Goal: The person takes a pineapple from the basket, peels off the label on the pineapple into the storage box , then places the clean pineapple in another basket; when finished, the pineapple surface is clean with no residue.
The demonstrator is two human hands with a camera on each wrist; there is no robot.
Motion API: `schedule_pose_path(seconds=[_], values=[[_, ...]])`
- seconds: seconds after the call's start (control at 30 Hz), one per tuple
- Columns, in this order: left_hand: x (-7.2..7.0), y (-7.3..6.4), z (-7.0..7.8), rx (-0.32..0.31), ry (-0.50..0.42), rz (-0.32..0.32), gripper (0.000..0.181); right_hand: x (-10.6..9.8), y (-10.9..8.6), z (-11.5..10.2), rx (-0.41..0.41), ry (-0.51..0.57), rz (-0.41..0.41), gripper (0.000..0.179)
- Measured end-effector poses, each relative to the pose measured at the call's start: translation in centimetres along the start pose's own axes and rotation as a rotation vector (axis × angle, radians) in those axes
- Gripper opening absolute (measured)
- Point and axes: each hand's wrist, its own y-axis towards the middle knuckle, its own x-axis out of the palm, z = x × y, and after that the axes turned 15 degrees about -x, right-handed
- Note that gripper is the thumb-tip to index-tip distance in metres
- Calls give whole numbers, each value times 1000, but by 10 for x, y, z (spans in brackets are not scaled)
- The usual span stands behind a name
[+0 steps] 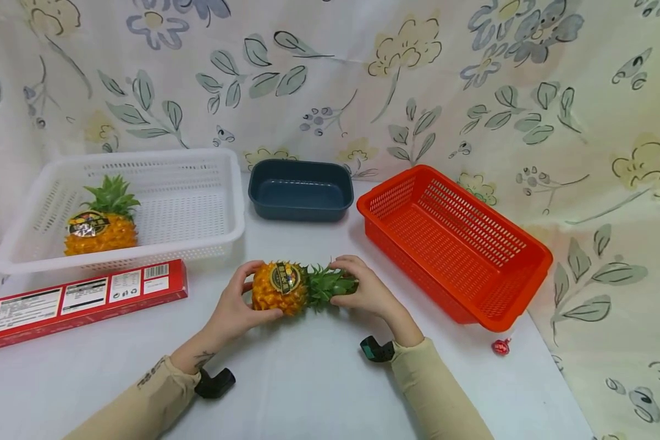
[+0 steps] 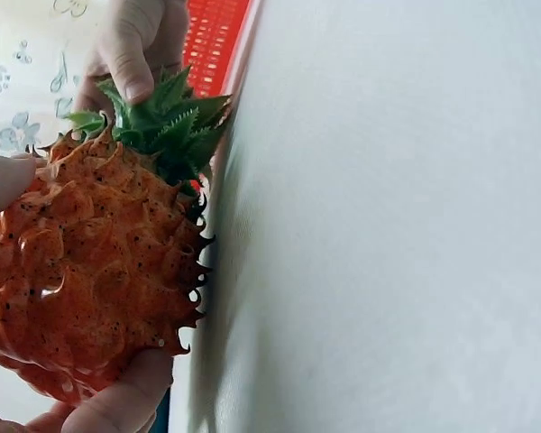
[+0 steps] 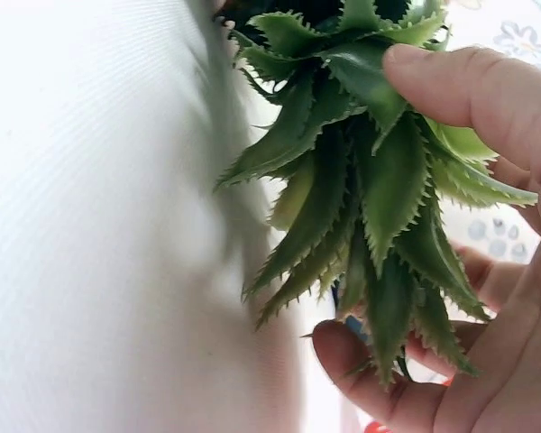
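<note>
A small pineapple (image 1: 266,296) lies on its side over the white table, its crown to the right and a dark oval label on its upper face. My left hand (image 1: 233,313) grips the fruit's left end, thumb at the near side and fingers round the far side. Around the leafy crown (image 1: 326,285), my right hand (image 1: 373,292) curls thumb and fingers. In the right wrist view its thumb presses a leaf (image 3: 392,176) near the crown's base, with fingertips by the leaf tips. Spiky orange skin (image 2: 90,244) fills the left wrist view between the left fingers.
Another pineapple (image 1: 101,229) sits in a white basket (image 1: 232,201) at the back left. In front lies a red box (image 1: 176,284). A dark blue tray (image 1: 301,213) stands at the back, a red basket (image 1: 412,269) to the right. Near it is a small red wrapped piece (image 1: 501,347).
</note>
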Motion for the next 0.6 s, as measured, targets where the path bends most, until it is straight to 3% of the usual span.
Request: schedule_pose_path(seconds=[0.17, 0.4, 0.6], values=[[-1, 10, 0, -8, -20, -13, 86, 1, 1, 2, 8, -27, 53, 45], [0, 29, 1, -32, 2, 13, 85, -3, 11, 7, 11, -95, 99, 42], [0, 45, 4, -38, -51, 36, 81, -8, 23, 14, 29, -84, 122, 41]])
